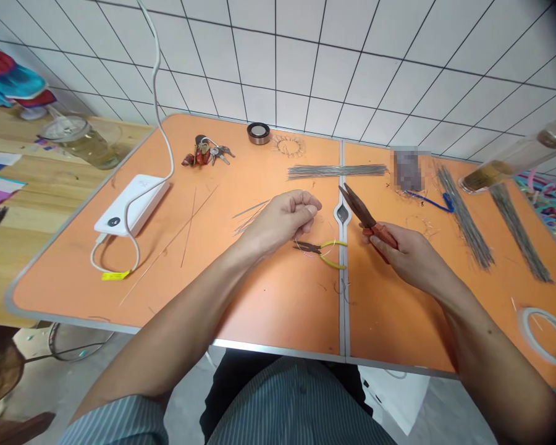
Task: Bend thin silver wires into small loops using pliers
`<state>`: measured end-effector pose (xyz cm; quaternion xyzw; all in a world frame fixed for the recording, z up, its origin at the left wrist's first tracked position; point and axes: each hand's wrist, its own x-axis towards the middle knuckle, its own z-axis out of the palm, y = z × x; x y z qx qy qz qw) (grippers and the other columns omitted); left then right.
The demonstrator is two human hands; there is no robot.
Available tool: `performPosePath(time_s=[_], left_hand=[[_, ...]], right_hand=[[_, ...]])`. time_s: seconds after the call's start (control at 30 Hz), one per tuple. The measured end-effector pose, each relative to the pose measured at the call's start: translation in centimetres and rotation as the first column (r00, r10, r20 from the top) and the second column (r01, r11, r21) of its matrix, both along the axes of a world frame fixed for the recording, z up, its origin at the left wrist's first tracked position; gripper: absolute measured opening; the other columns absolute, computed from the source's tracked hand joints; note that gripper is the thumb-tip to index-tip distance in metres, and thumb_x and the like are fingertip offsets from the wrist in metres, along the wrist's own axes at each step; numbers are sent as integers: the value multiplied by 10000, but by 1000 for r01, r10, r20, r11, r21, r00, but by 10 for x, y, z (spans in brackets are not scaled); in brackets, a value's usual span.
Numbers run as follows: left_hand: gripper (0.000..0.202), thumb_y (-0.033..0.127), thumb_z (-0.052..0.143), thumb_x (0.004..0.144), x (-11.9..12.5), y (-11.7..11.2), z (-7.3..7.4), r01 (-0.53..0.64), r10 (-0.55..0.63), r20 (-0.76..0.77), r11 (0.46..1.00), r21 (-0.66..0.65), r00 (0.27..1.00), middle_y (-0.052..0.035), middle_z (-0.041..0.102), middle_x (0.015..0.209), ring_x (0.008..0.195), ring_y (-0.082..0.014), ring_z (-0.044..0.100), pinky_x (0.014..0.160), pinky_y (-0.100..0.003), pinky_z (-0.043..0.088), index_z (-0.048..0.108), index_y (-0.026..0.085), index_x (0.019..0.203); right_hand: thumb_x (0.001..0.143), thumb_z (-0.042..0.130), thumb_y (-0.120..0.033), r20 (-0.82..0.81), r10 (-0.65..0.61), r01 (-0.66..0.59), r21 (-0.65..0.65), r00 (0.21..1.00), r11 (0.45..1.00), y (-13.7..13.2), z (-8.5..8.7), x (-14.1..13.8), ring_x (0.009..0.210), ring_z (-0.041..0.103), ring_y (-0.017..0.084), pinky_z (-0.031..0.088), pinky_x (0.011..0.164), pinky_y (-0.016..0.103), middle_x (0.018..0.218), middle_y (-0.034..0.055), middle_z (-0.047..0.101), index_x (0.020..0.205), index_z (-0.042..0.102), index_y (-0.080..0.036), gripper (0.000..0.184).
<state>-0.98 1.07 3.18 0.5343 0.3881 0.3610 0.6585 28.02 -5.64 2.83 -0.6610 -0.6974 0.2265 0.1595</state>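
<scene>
Red-handled pliers point(380, 235) are clenched in the right hand point(403, 256); the left hand point(278, 224) is pinched shut, whatever it holds cannot be made out.

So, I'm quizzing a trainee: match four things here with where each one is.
Things:
1 red-handled pliers
2 yellow-handled pliers
3 white power bank
4 keys

Places:
A by the far edge of the orange table
B in the right hand
C on the table beside the left hand
D at the table's left, with a white cable

Pairs: 1B, 2C, 3D, 4A
</scene>
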Motion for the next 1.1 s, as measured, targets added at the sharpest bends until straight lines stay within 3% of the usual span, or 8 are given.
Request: performPosePath(time_s=[0.2,0.3,0.5,0.63,0.9,1.1], left_hand=[[135,255,741,923,-5,0,1,35,-32,-58,998,44,998,44,531,664,599,-109,471,563,-251,309,692,197,1034],[145,324,759,937,-6,1,1,48,-45,-34,997,68,998,49,474,670,586,-102,411,563,-262,271,685,206,978],[252,412,758,946,-6,5,2,26,-28,35,998,55,999,55,402,621,557,-93,320,546,-278,191,679,192,853],[197,359,767,911,-7,8,1,4,-7,48,998,57,999,55,436,611,539,-85,325,540,-276,198,681,195,845],[120,293,731,908,-4,9,-1,-24,24,5,998,66,1000,56,454,610,530,-81,328,538,-276,211,689,188,866],[128,318,740,910,-4,10,-9,0,1,-14,998,69,1000,47,442,666,543,-86,312,539,-283,174,690,201,897]], right_hand=[[1087,510,-406,174,81,-96,78,981,992,-6,19,-1,929,763,315,514,757,403,1075,95,827,1069,734,-260,268],[1096,469,-351,207,118,-145,117,971,983,-8,22,-2,1021,784,337,528,807,423,1136,106,832,1129,723,-260,272],[1126,439,-344,173,145,-167,121,974,978,-8,14,-11,991,780,317,544,792,413,1124,104,816,1287,727,-273,338],[1135,430,-357,165,165,-183,104,972,978,-9,6,-13,997,771,314,546,798,414,1121,104,809,1317,720,-266,355],[1127,455,-359,149,161,-174,77,976,982,-8,-10,-9,1058,797,323,555,794,405,1178,89,838,1295,736,-280,337],[1101,481,-337,168,180,-196,80,969,977,-8,-10,-6,974,802,309,524,715,385,1151,80,858,1259,760,-296,323]])
